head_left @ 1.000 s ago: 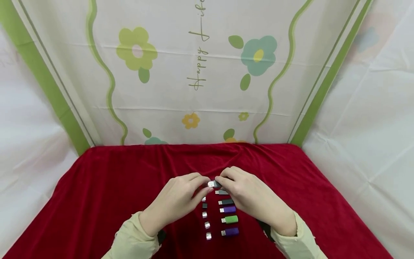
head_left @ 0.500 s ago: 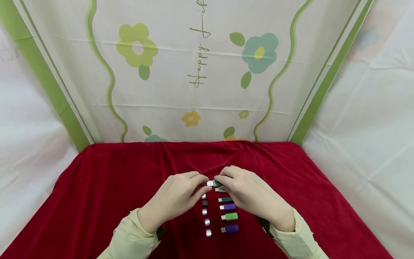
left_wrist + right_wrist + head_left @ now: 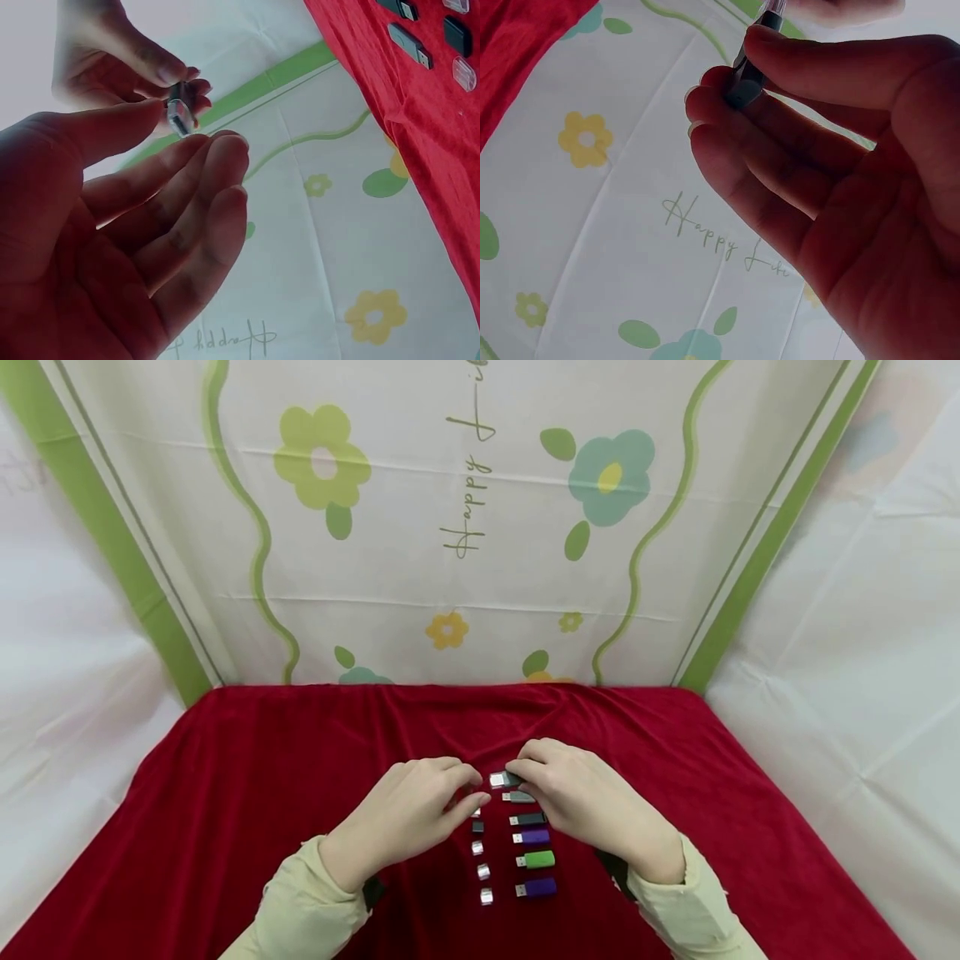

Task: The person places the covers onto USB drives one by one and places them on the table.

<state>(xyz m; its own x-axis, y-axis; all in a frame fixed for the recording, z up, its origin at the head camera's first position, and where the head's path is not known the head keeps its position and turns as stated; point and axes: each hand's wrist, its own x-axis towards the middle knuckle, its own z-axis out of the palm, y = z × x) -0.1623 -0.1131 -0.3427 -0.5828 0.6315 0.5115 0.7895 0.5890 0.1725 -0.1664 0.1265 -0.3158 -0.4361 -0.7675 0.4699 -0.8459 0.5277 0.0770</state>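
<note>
Head view, relayed to my distant desk: at left, a pale sleeve (image 3: 300, 897) runs to the left hand (image 3: 411, 806), its thumb and fingers parted and holding nothing; just beyond its fingertips on the red cloth (image 3: 300, 760) lies a column of caps, a loose clear cap (image 3: 477, 814) half hidden at the top, then a black cap (image 3: 477, 827) and three clear caps (image 3: 483, 871); next, at the far end of the rows, comes a grey USB stick (image 3: 512, 778) wearing a see-through cap (image 3: 498, 780) on its left-pointing end; nearer lie five bare sticks: a second grey stick (image 3: 519, 797), a black stick (image 3: 532, 819), a purple stick (image 3: 534, 837), a green stick (image 3: 540, 859) and a lower purple stick (image 3: 542, 887); at right, the right hand (image 3: 585, 797) pinches the grey USB stick between thumb and fingers, the two hands slightly apart.

I judge the step in hand to be the tail end of capping this stick; whether the cap is fully seated I cannot tell; the next move, as I read it, calls for the right hand to lay it down in line, leaving the left to pinch the loose clear cap for the second grey stick.
</note>
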